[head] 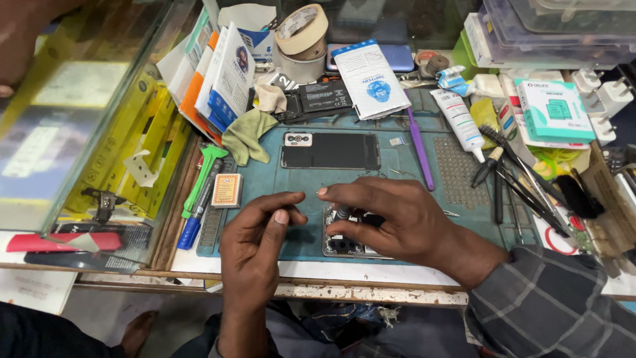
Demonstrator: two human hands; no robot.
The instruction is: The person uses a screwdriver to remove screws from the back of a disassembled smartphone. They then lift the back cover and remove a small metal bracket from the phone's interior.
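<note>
A person's right hand (391, 215) lies flat over an opened black smartphone with its circuitry exposed (344, 240), fingers spread and pressing it onto a teal rubber repair mat (305, 182) near the worktop's front edge. The left hand (258, 238) hovers just beside it, thumb and forefinger pinched narrow; whether they hold a tiny part cannot be told. A slip could likely push the phone off that near edge, or drop a small piece. Open room is scarce: a detached black back cover (330, 151) lies behind, black tweezers (510, 179) crowd the right.
</note>
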